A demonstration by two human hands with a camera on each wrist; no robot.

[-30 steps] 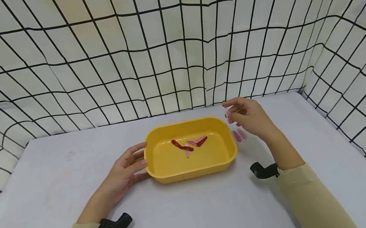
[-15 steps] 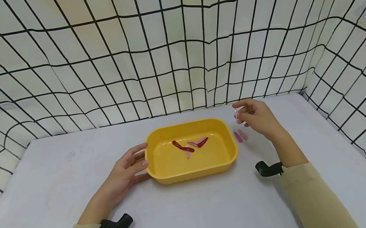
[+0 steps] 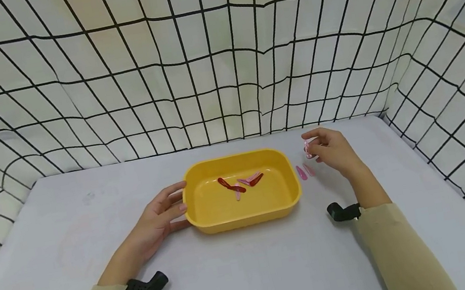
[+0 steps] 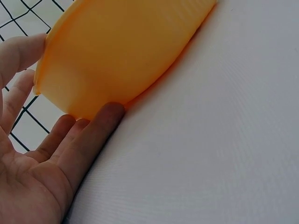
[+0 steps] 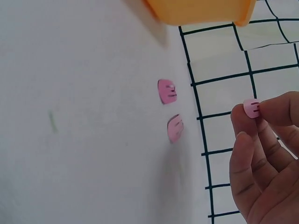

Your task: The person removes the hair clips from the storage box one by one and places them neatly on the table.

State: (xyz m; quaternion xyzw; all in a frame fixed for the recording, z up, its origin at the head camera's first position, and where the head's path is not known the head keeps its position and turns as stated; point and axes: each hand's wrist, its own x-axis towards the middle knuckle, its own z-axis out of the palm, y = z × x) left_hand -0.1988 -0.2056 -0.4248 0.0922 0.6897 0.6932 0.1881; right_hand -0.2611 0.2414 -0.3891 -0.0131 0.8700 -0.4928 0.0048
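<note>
The left hand [image 3: 159, 218] touches the left end of a yellow tray [image 3: 244, 215]; in the left wrist view its fingers [image 4: 100, 123] rest along the tray's outer wall [image 4: 117, 51], fairly straight. Between thumb and fingertips, the right hand [image 3: 330, 151] pinches a light pink hair clip [image 3: 307, 149], held up off the table to the right of the tray; the same clip [image 5: 252, 108] shows in the right wrist view. Two pink clips [image 3: 301, 173] [image 3: 309, 169] lie on the table between tray and right hand. Red clips [image 3: 232, 186] and pink clips [image 3: 247, 180] lie in the tray.
A white table [image 3: 254, 274] carries everything. A black grid with pale sheeting [image 3: 210, 66] behind it stands along the table's back and sides. Each wrist wears a black device [image 3: 147, 285] [image 3: 342, 211].
The right hand has moved right, away from the tray's right rim, with the pink clip pinched in it. The left hand and tray have stayed in place.
</note>
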